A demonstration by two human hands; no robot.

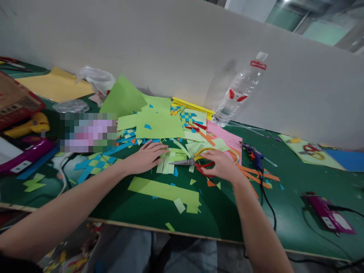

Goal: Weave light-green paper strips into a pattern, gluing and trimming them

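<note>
My left hand (148,155) lies with fingers stretched out at the left edge of a small weave of pale green paper strips (166,167). The scissors (184,162), with one yellow and one red handle, are in my right hand (220,163). Their blades point left and reach over the weave; they look closed. Nearer to me lies a long light green paper strip (162,191), with small scraps around it. Behind my hands is a light green sheet (160,125), and a blue-and-green checkered weave (98,163) rests beside my left forearm.
A tilted water bottle (241,91) leans against the grey partition (170,49). To the right are a glue gun (253,155) with a black cord, orange strips (261,176) and a purple power strip (330,214). A yellow glue gun (31,125) stands left.
</note>
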